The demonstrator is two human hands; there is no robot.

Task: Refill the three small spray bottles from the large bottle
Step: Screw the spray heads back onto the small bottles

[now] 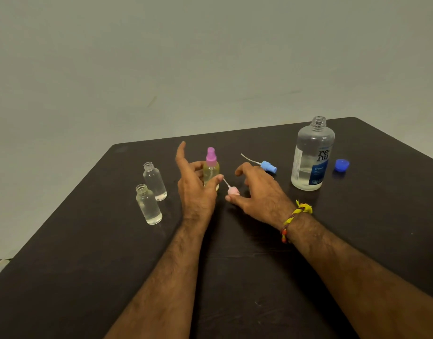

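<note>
A dark brown matte tabletop (88, 253) fills the lower half of the view, with a plain grey-green wall (161, 57) behind it.

At the left stand two small clear glass bottles with open threaded necks, one nearer (148, 204) and one just behind it (154, 181), both upright and holding clear liquid. Next comes the left hand (194, 184); its fingers (181, 152) are spread and mostly straight, the thumb lying against a third small bottle with a purple spray top (211, 168), which stands upright; whether the hand truly grips it I cannot tell. Just right of that lies a pale pink spray head with a thin dip tube (232, 190), on the tabletop, with the right hand (255, 189) above it, fingers loosely curled and the thumb tip touching the pink head. A yellow and red thread band (296, 216) circles that wrist. Farther right lies a blue spray head with its tube (266, 165). Then one large clear bottle with a blue label (312, 157) stands uncapped, partly full. Its blue cap (341, 165) rests at the far right.
</note>
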